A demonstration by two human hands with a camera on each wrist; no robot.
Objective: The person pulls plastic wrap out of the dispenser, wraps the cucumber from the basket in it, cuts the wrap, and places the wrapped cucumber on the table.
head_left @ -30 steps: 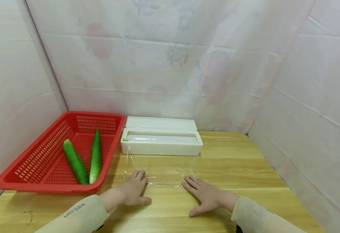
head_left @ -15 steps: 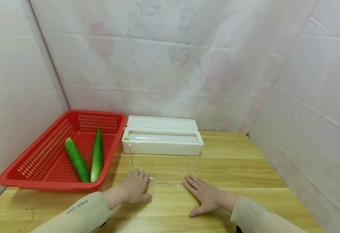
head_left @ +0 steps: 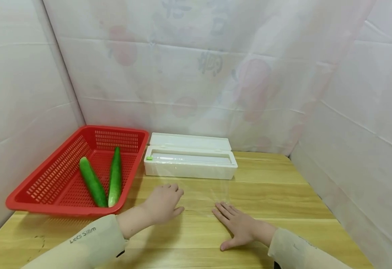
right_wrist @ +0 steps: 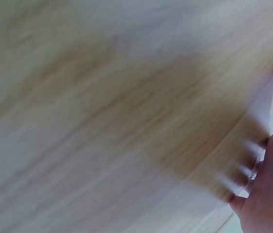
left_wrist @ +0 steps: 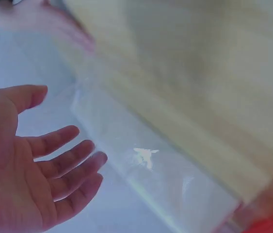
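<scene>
My left hand [head_left: 164, 203] is raised off the table in front of the white box [head_left: 189, 172], its fingers loosely bent. In the left wrist view its palm faces the camera and the left hand [left_wrist: 44, 165] holds nothing. My right hand [head_left: 239, 225] lies palm down with fingers spread, its fingertips on the near right part of a clear sheet of cling film [head_left: 199, 198]. This sheet runs from the box toward me over the wood. A film roll [head_left: 192, 158] lies inside the box, whose lid [head_left: 190, 141] is tipped back. A green slider [head_left: 149, 158] sits at its left end.
To the left stands a red plastic basket [head_left: 58, 210] with two cucumbers in it, one cucumber [head_left: 93, 183] slanting beside the other cucumber [head_left: 115, 179]. Pale cloth walls [head_left: 196, 74] enclose the wooden table [head_left: 273, 190] at the back and both sides.
My left hand has lifted off the film's near left corner and moved slightly up and right. My right hand has stayed in place. The whole scene shifts slightly right in the head view.
</scene>
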